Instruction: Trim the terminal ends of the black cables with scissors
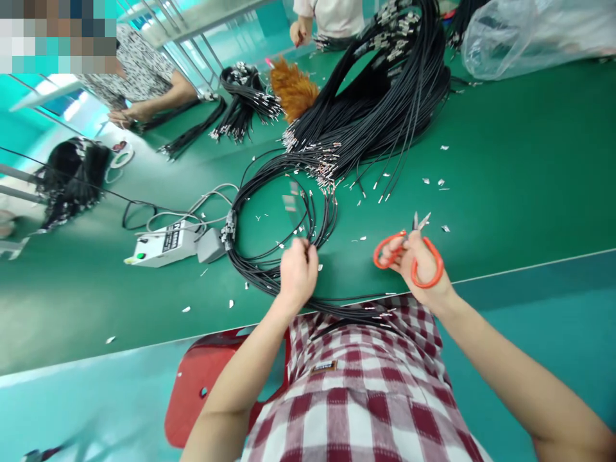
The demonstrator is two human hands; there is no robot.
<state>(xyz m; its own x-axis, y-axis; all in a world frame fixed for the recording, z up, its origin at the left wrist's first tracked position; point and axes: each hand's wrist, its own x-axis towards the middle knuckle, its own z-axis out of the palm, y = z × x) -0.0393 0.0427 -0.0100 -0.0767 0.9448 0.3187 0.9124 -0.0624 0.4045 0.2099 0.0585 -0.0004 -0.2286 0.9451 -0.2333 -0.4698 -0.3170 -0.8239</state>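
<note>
My left hand (298,269) is closed on a coil of thin black cables (269,192) that loops over the green table (505,167) in front of me. The cable ends carry small metal terminals. My right hand (423,263) holds orange-handled scissors (409,253), with fingers through the loops and short blades slightly apart, pointing away from me. The scissors hover just right of the coil, not touching it. A few cable strands trail over the table edge onto my checked shirt.
A big bundle of black cables (385,96) lies behind the coil. A white control box (161,245) with wires sits left. Metal scraps (436,183) litter the table. An orange feather duster (293,90) and a plastic bag (534,32) lie at the back. Other people work at the far side.
</note>
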